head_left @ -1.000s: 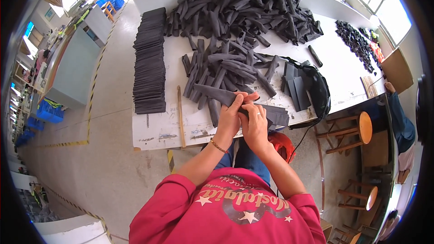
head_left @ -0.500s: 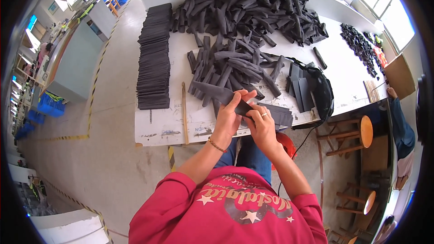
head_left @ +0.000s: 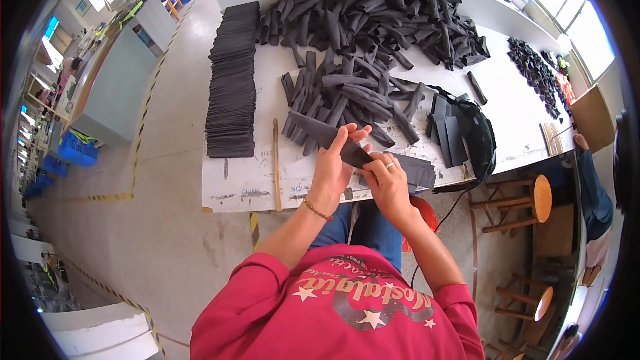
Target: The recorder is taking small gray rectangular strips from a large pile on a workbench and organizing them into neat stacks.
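A flat, dark grey fabric piece (head_left: 312,129) slants over the front part of the white table, its far end pointing up and to the left. My left hand (head_left: 333,168) grips it midway, thumb on top and fingers spread behind. The near end is pinched between the thumb and fingers of my right hand (head_left: 388,183), which wears a ring. Just beyond my hands lies a loose heap of rolled dark grey fabric pieces (head_left: 353,93). Flat dark pieces (head_left: 415,172) lie in a small stack beside my right hand, partly hidden by it.
A long, neat row of stacked dark pieces (head_left: 232,87) runs along the table's left side, near a thin wooden stick (head_left: 276,167). A large pile of rolled pieces (head_left: 373,10) fills the back. A black bag-like item (head_left: 480,140) sits at right, near wooden stools (head_left: 541,199).
The fabric piece's far end now looks flatter and straighter. Both hands keep their hold, with the left hand's fingers slightly shifted. The whole view has moved a little.
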The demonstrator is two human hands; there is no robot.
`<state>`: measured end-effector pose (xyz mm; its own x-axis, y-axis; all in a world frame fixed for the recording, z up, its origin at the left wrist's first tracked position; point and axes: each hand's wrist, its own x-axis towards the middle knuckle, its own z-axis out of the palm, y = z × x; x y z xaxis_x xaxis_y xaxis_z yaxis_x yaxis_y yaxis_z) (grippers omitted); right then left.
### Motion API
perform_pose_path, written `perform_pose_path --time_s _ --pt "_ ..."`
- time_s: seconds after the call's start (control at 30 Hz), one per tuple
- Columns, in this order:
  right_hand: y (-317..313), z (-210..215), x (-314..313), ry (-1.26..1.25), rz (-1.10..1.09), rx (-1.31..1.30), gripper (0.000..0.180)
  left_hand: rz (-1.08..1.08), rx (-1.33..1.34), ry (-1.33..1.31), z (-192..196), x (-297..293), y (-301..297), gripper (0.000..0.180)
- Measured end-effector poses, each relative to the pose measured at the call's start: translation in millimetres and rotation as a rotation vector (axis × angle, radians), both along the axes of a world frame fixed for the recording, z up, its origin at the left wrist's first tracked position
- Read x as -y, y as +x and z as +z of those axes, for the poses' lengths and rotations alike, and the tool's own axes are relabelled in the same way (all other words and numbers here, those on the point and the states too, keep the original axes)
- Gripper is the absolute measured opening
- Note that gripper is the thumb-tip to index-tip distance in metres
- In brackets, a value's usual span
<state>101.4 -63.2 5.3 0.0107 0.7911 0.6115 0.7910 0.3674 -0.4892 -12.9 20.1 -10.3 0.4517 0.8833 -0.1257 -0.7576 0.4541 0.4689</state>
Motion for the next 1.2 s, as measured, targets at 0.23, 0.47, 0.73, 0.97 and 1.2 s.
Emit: perform_pose_path --time_s 0.23,0.47,0.73,0.97,1.2 --pt "-1.3 -1.3 -6.0 0.002 0.026 -0.013 0.017 -0.013 0.1 0.069 -11.9 8.9 12.6 0.027" --pt "-9.7 9.7 1.7 -0.036 -0.046 0.023 0.021 0.085 -0.019 0.034 -0.1 5.1 2.2 0.032" --pt "2.9 -5.6 3.1 -0.038 0.098 -0.02 0.022 -0.008 0.105 0.028 -13.0 28.9 20.0 0.033" --pt "5.7 8.5 4.9 -0.146 0.117 -0.003 0.021 -0.018 0.045 -0.017 -14.2 22.8 17.0 0.032" --pt "15.2 6.7 -3.1 -0.067 0.194 -0.036 0.015 0.216 0.016 0.06 5.4 -0.2 3.8 0.037"
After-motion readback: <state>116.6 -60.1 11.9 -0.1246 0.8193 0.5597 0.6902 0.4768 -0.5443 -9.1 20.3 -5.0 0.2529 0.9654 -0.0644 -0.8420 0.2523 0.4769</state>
